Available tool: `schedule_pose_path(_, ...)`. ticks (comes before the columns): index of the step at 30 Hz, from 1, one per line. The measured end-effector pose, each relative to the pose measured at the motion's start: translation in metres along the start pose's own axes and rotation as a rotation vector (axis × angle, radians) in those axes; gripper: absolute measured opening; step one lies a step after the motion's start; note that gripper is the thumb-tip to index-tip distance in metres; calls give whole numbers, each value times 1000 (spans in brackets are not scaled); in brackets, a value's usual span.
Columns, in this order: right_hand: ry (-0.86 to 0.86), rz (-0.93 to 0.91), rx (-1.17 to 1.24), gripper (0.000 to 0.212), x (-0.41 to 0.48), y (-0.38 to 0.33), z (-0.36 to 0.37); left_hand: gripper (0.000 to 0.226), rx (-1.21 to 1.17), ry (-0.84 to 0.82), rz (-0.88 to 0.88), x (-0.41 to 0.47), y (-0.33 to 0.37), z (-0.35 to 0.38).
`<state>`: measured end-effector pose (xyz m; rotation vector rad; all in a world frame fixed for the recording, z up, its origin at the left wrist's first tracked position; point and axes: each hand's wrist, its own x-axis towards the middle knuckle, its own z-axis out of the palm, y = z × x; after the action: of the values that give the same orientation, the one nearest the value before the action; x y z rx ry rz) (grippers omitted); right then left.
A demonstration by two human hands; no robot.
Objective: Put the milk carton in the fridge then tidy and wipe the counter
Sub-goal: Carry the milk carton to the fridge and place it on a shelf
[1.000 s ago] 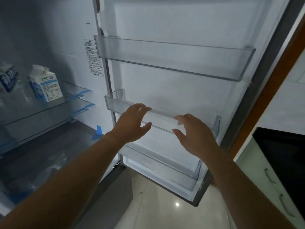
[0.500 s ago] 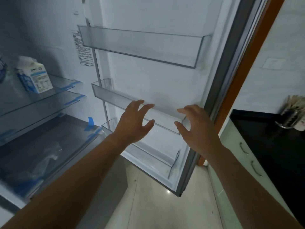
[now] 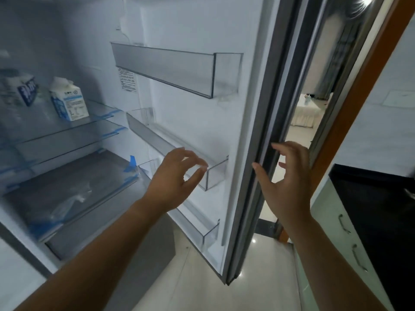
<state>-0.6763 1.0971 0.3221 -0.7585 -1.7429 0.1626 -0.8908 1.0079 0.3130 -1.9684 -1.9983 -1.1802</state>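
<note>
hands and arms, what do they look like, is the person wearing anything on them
The left hand and right hand are bare: no gloves or rings show. The left forearm and right forearm are bare too, with no sleeve, watch or bracelet in view.

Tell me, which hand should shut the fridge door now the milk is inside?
Probably the right hand: it is at the free edge of the fridge door, thumb at the inner side, fingers beyond it. The left hand hovers before a door bin, holding nothing. The milk carton stands on a shelf.
</note>
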Motion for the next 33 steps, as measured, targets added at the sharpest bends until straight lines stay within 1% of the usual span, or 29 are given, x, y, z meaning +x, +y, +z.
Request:
schedule_pose_path(2, -4, 4, 28, 55, 0, 12, 1, 46, -2, 12, -44, -1, 2, 3)
schedule_pose_path(6, -92, 29, 102, 77, 4, 28, 4, 46, 80, -2, -93, -5, 3, 5)
schedule_pose_path(9, -120, 36, 142, 83, 4, 34, 6, 40, 135, 53, -120, -13, 12, 6)
schedule_pose_path(13, -119, -18, 195, 81, -4, 29, 10, 43, 147, 126, -178, -30, 23, 4)
schedule_pose_path(17, -115, -96, 277, 73, -21, 12, 14, 43, 188, 165, -280, -49, 29, -9)
schedule_pose_path(22, -147, -237, 492, 56, -43, -20, 32, 46, 326, 206, -389, -80, 33, -42)
schedule_pose_path(24, -203, -302, 566, 54, -51, -35, 42, 46, 361, 230, -455, -95, 32, -58)
schedule_pose_path(27, -350, -354, 677, 53, -60, -58, 65, 43, 409, 276, -524, -118, 29, -81)
schedule_pose_path(30, -461, -365, 723, 60, -65, -88, 93, 44, 460, 318, -560, -137, 24, -103)
schedule_pose_path(33, -518, -412, 730, 67, -69, -121, 124, 45, 427, 343, -594, -150, 13, -122)
